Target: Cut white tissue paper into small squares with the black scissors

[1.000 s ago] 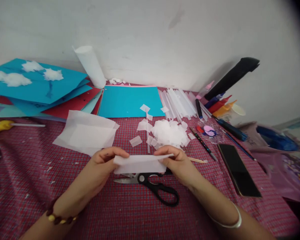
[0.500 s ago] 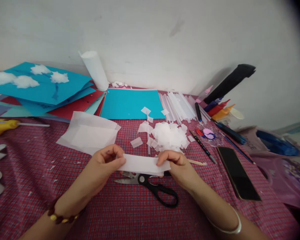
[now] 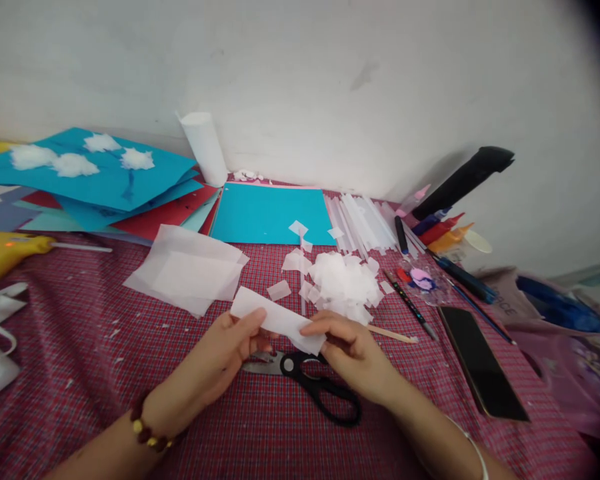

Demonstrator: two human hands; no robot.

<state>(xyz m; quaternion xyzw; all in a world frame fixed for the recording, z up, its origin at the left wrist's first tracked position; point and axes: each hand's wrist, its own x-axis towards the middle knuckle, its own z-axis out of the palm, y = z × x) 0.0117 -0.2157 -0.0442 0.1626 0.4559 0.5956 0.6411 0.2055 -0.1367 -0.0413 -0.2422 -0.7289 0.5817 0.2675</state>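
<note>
Between my hands is a folded strip of white tissue paper (image 3: 280,319), tilted down toward the right. My left hand (image 3: 235,347) pinches it near its left end, thumb on top. The fingers of my right hand (image 3: 355,350) close on its right end. Just below the strip lie black-handled scissors (image 3: 325,390) on the checked cloth, their upper part partly hidden by my hands. Beyond the strip sits a heap of small white paper pieces (image 3: 344,280), with several loose squares around it. White paper sheets (image 3: 187,267) lie to the left.
Blue card (image 3: 275,213) lies at the back beside glue sticks (image 3: 363,223). A stack of coloured sheets (image 3: 145,173) and a yellow glue gun (image 3: 17,253) are at left. Pens, paint tubes and a phone (image 3: 483,363) are at right. A white roll (image 3: 205,148) stands by the wall.
The paper strip has turned from nearly level to slanting, its left end now farther up. My left hand has shifted right along it, its thumb now lying across the paper.
</note>
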